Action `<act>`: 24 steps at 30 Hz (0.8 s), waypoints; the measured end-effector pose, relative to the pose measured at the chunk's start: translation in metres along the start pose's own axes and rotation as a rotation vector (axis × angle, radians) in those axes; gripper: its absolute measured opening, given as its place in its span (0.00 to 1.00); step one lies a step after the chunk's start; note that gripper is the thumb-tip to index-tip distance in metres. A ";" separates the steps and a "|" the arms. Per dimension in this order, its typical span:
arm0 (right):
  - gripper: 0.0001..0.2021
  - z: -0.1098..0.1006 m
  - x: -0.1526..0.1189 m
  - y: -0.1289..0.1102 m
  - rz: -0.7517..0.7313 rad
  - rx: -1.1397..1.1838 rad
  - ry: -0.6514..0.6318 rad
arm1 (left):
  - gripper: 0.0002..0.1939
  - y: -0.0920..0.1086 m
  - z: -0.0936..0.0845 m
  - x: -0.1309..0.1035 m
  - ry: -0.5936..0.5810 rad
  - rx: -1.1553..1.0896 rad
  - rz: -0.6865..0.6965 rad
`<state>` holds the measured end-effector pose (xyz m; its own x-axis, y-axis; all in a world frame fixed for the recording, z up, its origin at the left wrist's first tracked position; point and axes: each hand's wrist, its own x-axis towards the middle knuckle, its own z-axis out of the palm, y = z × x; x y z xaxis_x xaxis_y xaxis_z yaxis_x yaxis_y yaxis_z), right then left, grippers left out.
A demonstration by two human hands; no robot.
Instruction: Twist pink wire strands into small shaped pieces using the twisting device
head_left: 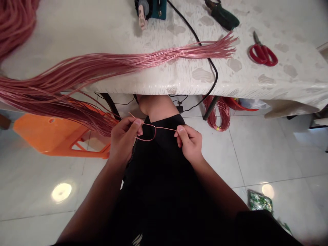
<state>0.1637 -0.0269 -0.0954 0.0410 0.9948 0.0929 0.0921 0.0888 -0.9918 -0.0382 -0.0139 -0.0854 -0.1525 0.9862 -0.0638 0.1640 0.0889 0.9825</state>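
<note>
A thin pink wire (166, 128) runs between my two hands above my lap, with a loop bent into it near the middle. My left hand (124, 136) is closed, pinching the wire between thumb and fingers; a short end sticks out above the thumb. My right hand (189, 140) pinches the wire's other side at its fingertips. Beyond my hands, a long bundle of pink wires (115, 61) lies along the table edge. Part of that bundle hangs down at the left, behind my left hand.
Red-handled scissors (263, 54) and a dark green-handled tool (224, 17) lie on the table (251, 77). A black cable (189, 25) crosses it near a teal device (159, 8). An orange stool (51, 135) stands at left. Below the table hangs a coil of pink wire (221, 118).
</note>
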 end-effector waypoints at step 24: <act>0.16 -0.004 0.002 -0.006 -0.119 -0.101 -0.109 | 0.10 0.030 0.038 -0.032 -0.266 0.253 0.163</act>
<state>0.1668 -0.0262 -0.0887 -0.0838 0.9775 0.1933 0.1896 0.2061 -0.9600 0.0085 -0.0376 -0.0610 0.1472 0.9890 0.0140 0.4050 -0.0731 0.9114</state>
